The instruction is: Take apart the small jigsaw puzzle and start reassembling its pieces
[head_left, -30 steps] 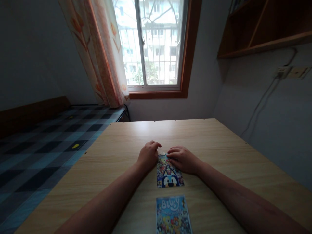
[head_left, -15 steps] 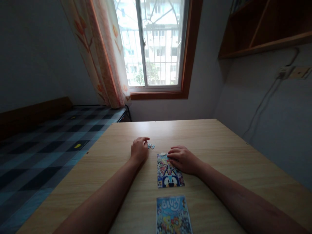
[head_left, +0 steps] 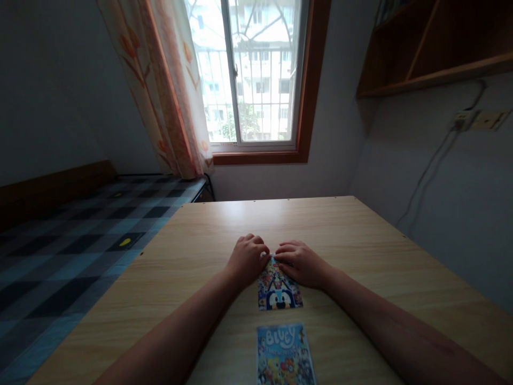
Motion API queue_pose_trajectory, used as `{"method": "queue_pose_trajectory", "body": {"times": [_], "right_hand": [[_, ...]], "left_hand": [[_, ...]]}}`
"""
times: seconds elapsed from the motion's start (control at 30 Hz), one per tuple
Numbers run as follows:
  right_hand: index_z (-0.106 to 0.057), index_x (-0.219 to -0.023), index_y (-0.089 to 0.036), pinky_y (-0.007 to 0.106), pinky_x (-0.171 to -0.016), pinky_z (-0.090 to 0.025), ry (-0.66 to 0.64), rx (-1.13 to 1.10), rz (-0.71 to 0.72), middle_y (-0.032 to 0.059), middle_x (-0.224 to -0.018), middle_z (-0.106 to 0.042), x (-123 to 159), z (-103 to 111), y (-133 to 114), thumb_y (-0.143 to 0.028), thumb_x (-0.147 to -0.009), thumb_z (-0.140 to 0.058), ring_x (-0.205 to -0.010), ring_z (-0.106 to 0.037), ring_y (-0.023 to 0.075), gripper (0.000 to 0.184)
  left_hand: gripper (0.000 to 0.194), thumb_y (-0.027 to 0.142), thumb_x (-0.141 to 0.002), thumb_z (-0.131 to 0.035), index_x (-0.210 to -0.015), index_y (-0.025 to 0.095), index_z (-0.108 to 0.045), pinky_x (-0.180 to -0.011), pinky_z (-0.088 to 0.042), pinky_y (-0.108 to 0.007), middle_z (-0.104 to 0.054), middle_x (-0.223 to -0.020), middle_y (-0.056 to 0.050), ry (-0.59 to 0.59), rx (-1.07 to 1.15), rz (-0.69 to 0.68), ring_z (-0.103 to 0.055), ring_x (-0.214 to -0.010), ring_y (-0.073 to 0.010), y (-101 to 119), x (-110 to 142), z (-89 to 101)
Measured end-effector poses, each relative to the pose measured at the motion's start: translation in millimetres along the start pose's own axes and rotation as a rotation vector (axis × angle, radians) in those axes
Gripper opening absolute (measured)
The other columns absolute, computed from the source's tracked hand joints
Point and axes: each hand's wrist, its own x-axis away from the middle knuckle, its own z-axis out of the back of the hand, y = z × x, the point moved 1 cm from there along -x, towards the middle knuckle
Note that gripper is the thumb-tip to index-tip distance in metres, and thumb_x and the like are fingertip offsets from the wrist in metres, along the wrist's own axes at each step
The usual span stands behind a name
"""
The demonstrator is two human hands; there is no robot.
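While I look down through the head camera, the colourful picture (head_left: 279, 300) lies flat on the table (head_left: 360, 240), between the two hands and slightly toward the body from their fingertips. Its sides run away from the body, toward the window (head_left: 262, 80), and its far edge is at the fingertips. The left hand (head_left: 246, 260) is at the far left corner, with bent fingers; I cannot tell if its grip has something inside. The right hand (head_left: 303, 264) rests on the upper right side, its grip loose and open, not closed around anything. Both hands are about equally near to this far edge. Nearer to the body, apart from the picture, lies the Bluey card (head_left: 285, 357).
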Motion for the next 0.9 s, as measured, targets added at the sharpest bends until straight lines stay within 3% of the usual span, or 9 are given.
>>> {"method": "queue_pose_trajectory", "body": {"times": [0.2, 0.4, 0.5, 0.9], "right_hand": [[-0.073, -0.105, -0.024, 0.043, -0.101, -0.045, -0.013, -0.004, -0.014, 0.0055, -0.106, -0.074, 1, 2, 0, -0.024, -0.09, -0.061, -0.111, -0.062, 0.0244, 0.019], [-0.073, -0.105, -0.024, 0.042, -0.101, -0.044, -0.017, -0.011, 0.0, 0.0057, -0.105, -0.074, 1, 1, 1, -0.024, -0.091, -0.06, -0.11, -0.062, 0.0238, 0.019], [-0.073, -0.104, -0.023, 0.042, -0.101, -0.044, -0.01, -0.014, 0.014, 0.0061, -0.105, -0.073, 1, 0, 2, -0.023, -0.091, -0.06, -0.11, -0.062, 0.0238, 0.018], [-0.073, -0.105, -0.024, 0.042, -0.102, -0.044, -0.009, -0.028, -0.002, 0.0059, -0.106, -0.073, 2, -1, 3, -0.025, -0.091, -0.059, -0.111, -0.061, 0.024, 0.019]], "left_hand": [[0.025, 0.03, -0.094, -0.053, -0.088, 0.023, -0.076, -0.09, -0.042, -0.038, -0.07, -0.095, -0.006, 0.088, 0.026, 0.078, -0.057, -0.092, -0.021, -1, -2, 4.5], [0.027, 0.035, -0.092, -0.053, -0.088, 0.023, -0.076, -0.092, -0.042, -0.039, -0.071, -0.1, -0.006, 0.185, 0.04, 0.428, -0.059, -0.099, -0.0241, -34, -5, 4.3], [0.026, 0.039, -0.089, -0.056, -0.087, 0.023, -0.076, -0.095, -0.042, -0.038, -0.071, -0.103, -0.006, 0.212, 0.076, 0.532, -0.059, -0.104, -0.0248, -49, -6, 0.6], [0.02, 0.032, -0.088, -0.057, -0.094, 0.025, -0.074, -0.099, -0.041, -0.04, -0.067, -0.111, -0.006, 0.199, 0.069, 0.566, -0.056, -0.109, -0.0258, -49, -7, -2.4]]}}
